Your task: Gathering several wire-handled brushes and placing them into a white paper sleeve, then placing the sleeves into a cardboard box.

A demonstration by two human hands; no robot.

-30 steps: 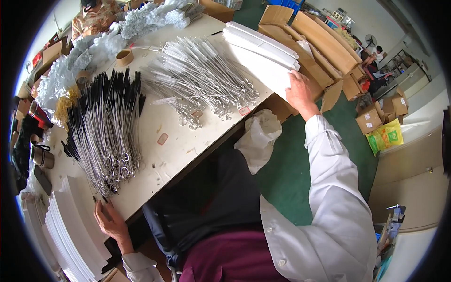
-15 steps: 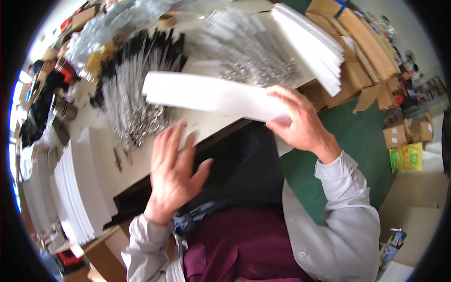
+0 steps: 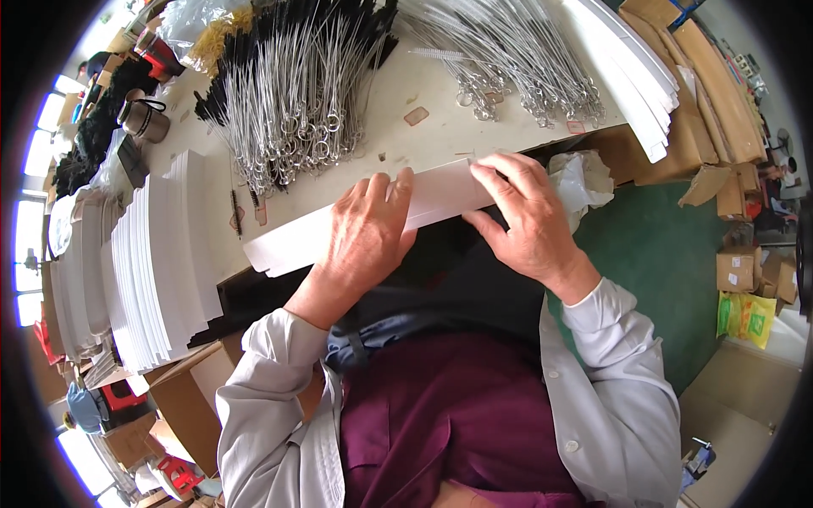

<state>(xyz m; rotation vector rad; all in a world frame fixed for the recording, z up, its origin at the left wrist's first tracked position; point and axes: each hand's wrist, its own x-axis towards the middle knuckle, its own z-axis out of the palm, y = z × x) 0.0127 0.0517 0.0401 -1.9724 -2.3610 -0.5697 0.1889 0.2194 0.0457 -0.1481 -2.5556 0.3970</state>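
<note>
A long, narrow white cardboard box (image 3: pixel 292 240) lies across in front of me at the table's near edge. My left hand (image 3: pixel 362 222) is over its middle, fingers laid across the top and thumb at the near side. At the right end my right hand (image 3: pixel 529 216) grips the box between thumb and fingers. Beyond it on the table, a thick bundle of wire brushes (image 3: pixel 288 110) with black bristles turns its ring ends toward me. Farther right is a second pile of wire brushes (image 3: pixel 529 59) with pale bristles.
Stacks of white cardboard pieces (image 3: pixel 152 262) stand at the left; more white cardboard strips (image 3: pixel 622 72) lie at the back right. A steel mug (image 3: pixel 146 118) sits at the far left. Brown cartons (image 3: pixel 720 93) and a crumpled plastic bag (image 3: pixel 580 182) are on the right.
The white box has come nearer and lower, toward the table's edge. My left hand, apart from it before, is now on it. The view has also shifted.
</note>
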